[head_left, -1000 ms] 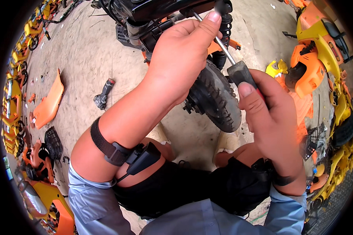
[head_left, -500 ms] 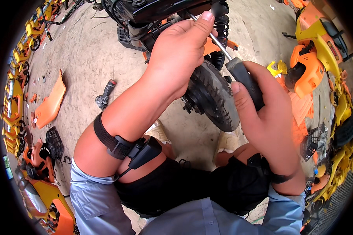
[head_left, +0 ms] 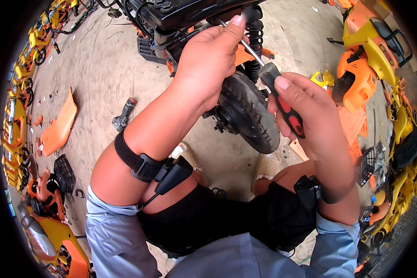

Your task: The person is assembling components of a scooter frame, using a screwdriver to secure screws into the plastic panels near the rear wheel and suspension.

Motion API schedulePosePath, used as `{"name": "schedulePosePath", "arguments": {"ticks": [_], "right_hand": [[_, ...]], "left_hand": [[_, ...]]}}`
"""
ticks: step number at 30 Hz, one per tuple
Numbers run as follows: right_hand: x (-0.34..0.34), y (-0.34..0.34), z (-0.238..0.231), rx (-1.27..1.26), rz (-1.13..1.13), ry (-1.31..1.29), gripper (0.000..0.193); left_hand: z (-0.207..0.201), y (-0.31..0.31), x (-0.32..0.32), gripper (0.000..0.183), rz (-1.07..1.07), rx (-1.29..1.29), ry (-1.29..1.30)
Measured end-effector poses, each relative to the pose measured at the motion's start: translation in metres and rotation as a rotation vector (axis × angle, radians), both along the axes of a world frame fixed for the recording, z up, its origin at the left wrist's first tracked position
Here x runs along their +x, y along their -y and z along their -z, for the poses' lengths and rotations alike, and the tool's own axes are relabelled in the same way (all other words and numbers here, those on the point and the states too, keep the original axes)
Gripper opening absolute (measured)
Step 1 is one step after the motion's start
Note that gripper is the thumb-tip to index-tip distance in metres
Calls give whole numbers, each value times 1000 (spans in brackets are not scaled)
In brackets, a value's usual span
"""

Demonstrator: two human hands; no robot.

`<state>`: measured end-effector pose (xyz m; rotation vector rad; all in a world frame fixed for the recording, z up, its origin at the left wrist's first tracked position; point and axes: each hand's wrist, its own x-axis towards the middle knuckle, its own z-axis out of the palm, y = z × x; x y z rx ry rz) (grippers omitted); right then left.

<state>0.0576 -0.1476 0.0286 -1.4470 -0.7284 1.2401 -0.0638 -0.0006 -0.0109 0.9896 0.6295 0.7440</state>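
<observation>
A screwdriver (head_left: pixel 282 99) with a black and red handle slants up to the left; its tip goes under the black frame (head_left: pixel 190 14) of a small vehicle, where the end is hidden. Around its handle is my right hand (head_left: pixel 317 109), closed, thumb laid along the top. My left hand (head_left: pixel 206 62) is closed at the metal shaft, thumb across it and fingers curled under, close beneath the frame. Just below and right of my left hand stand a black coil-spring shock absorber (head_left: pixel 254 44) and a knobby black tyre (head_left: pixel 259 116).
On the concrete floor to the left lie a grey power tool (head_left: pixel 124 115) and an orange body panel (head_left: pixel 60 125). Orange and yellow plastic fairings (head_left: pixel 356 78) are piled at the right. A row of yellow vehicles (head_left: pixel 16 120) lines the far left. My sandalled feet flank the wheel.
My right hand has shifted its grip and turned the screwdriver handle, so its red inlay now shows. The left hand keeps its hold on the shaft. The view has shifted slightly.
</observation>
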Motion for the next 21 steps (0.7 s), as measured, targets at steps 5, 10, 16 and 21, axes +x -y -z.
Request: {"name": "schedulePosePath", "arguments": {"ticks": [5, 10, 16, 21], "right_hand": [[-13, 0, 26, 315, 83, 1130, 34], [-12, -2, 15, 126, 40, 802, 32], [9, -2, 1, -10, -33, -249, 32], [-6, 1, 24, 268, 43, 863, 33]], "left_hand": [[-4, 0, 3, 36, -18, 0, -31], [-1, -1, -1, 36, 26, -50, 18], [-2, -1, 2, 35, 14, -49, 40], [-6, -2, 2, 35, -19, -28, -5]]}}
